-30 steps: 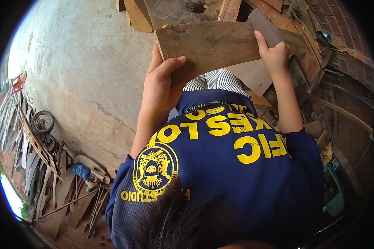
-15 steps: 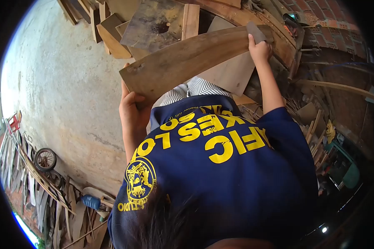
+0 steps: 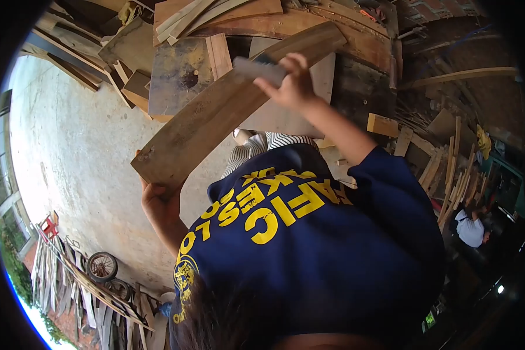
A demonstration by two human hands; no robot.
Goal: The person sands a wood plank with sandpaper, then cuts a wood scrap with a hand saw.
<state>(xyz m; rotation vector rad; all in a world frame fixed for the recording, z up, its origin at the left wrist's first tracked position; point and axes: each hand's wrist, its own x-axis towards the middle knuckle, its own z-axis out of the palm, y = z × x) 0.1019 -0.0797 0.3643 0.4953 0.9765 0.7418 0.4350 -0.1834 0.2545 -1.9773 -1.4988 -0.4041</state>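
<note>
A long, slightly curved wooden board slants in front of me, its near end low at the left and its far end up at the right. My left hand is closed around the near end, thumb on the face and fingers partly hidden behind. My right hand grips a flat grey piece of sandpaper, smeared by motion, over the upper edge of the board around its middle. Behind the board, a pale flat panel shows near my striped trousers.
A stained work surface and a small plank lie beyond the board. Curved wood strips are stacked at the back. Scrap slats and a spoked wheel stand at lower left. A person is at far right.
My right hand has slid the sandpaper leftward from the board's far end to around its middle. The board slants more steeply, with its near end lower and farther left. The whole view has shifted.
</note>
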